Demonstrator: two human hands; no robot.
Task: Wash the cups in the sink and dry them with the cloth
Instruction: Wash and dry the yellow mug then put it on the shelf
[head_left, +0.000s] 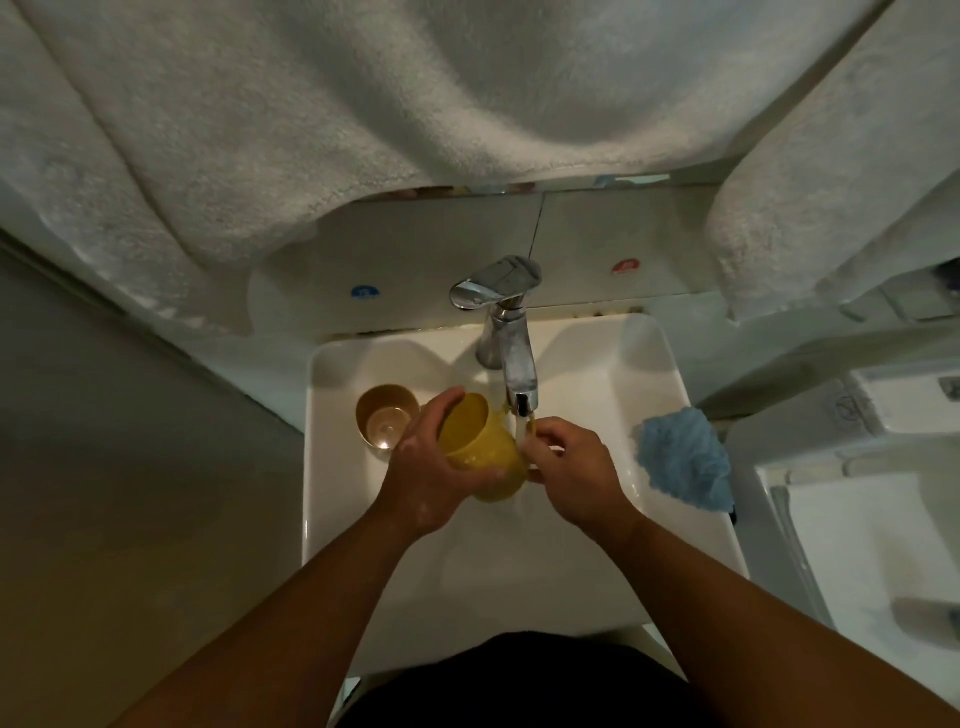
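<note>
Two cups. I see left hand (423, 467) fingers wrapped round yellow cup (480, 452), right hand (566, 467) pinching its rim under running tap (511, 364); wet grip risks dropping it onto brown cup (387, 421).

Cup (387, 422) left in sink (670, 374), cloth (683, 460) right.

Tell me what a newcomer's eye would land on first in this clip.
The yellow cup, held in both hands under the running tap at mid-sink: left hand around its body, right hand at its handle side. Next, the brown cup standing at the sink's left and the blue cloth on its right rim.
</note>
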